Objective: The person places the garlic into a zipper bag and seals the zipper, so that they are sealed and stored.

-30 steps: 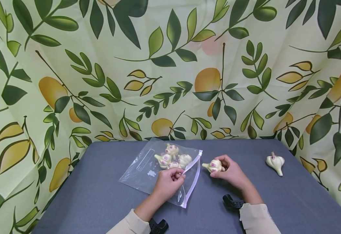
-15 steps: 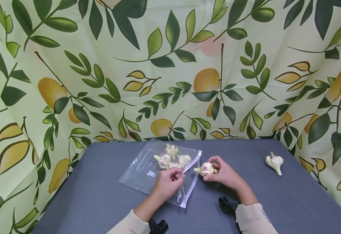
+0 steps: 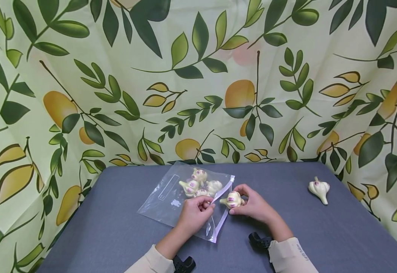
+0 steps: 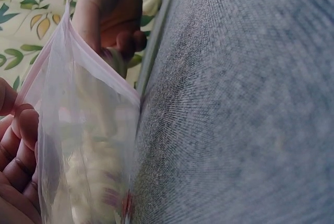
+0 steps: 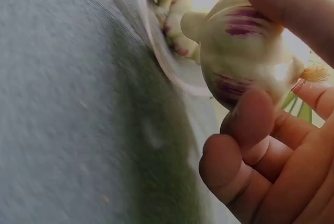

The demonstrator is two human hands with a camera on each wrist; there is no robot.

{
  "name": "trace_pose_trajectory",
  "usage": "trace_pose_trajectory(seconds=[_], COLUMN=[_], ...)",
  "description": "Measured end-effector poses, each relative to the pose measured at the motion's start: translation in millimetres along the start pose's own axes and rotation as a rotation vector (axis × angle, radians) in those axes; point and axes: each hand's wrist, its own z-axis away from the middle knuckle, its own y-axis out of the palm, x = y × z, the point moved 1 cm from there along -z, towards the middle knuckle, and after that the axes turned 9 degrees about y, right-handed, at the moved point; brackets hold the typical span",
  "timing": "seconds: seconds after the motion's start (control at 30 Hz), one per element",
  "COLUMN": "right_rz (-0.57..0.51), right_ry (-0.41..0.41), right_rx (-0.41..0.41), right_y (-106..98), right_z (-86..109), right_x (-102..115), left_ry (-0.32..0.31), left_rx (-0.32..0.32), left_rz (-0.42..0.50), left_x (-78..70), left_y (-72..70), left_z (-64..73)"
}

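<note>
A clear zip bag (image 3: 161,206) with a pale pink zip edge lies on the table, several garlic bulbs (image 3: 189,187) inside it. My left hand (image 3: 196,214) pinches the upper zip edge and lifts it, so the mouth gapes toward the right, as the left wrist view shows. My right hand (image 3: 254,204) holds one garlic bulb (image 3: 233,199) between thumb and fingers, its stem pointing left at the bag's mouth. Close up in the right wrist view, purple streaks mark this held bulb (image 5: 245,51), and the bag's opening (image 5: 156,51) sits just beyond its stem.
Another garlic bulb (image 3: 319,189) lies alone on the right side of the grey table (image 3: 116,242). A leaf-and-fruit patterned cloth (image 3: 198,91) hangs behind the table and along its sides. Black wrist mounts (image 3: 260,241) sit under both forearms.
My right hand has carried its garlic bulb leftward and slightly down, up to the bag's mouth. The left hand keeps its pinch on the zip edge, nearly still.
</note>
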Motion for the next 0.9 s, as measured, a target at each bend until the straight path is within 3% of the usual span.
trace_pose_trajectory(seconds=[0.23,0.5,0.9], right_rz=[0.054,-0.015,0.005], right_ry=[-0.024,0.009,-0.002], right_rx=[0.048,0.093,0.042], right_y=[9.2,11.1,15.5], right_z=[-1.3,2.5,1.8], right_x=[1.5,6.4,7.9], left_ry=[0.005,-0.01,-0.019], left_rx=[0.002,0.004,0.003], left_rz=[-0.006,-0.001,0.011], left_x=[0.9,1.0,-0.1], left_y=[0.3,0.6,0.4], left_z=[0.3,0.7,0.7])
